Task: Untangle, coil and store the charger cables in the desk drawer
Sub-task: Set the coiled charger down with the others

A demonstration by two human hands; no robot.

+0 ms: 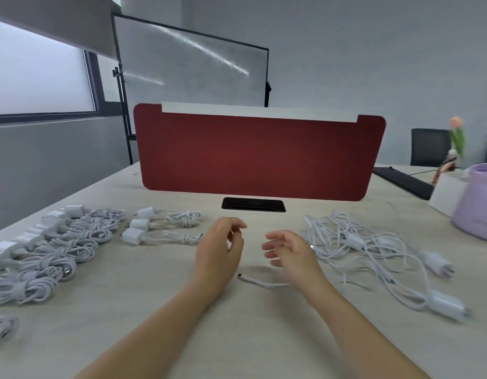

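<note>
A tangled pile of white charger cables [373, 250] with plugs lies on the desk [236, 324] at the right. Several coiled cables with adapters [72, 242] sit in rows at the left, and three more coiled chargers [165, 224] lie nearer the middle. My left hand [219, 250] and my right hand [288, 251] hover side by side above the desk's middle, fingers loosely curled, holding nothing. A loose cable end [261, 282] lies on the desk under my right wrist. No drawer is in view.
A red divider panel [253, 154] stands across the desk behind a black cable port [253, 205]. A lilac container [480, 203] and a white box [447, 192] sit at the right edge, beside a tulip [456, 135]. A whiteboard [193, 67] stands behind.
</note>
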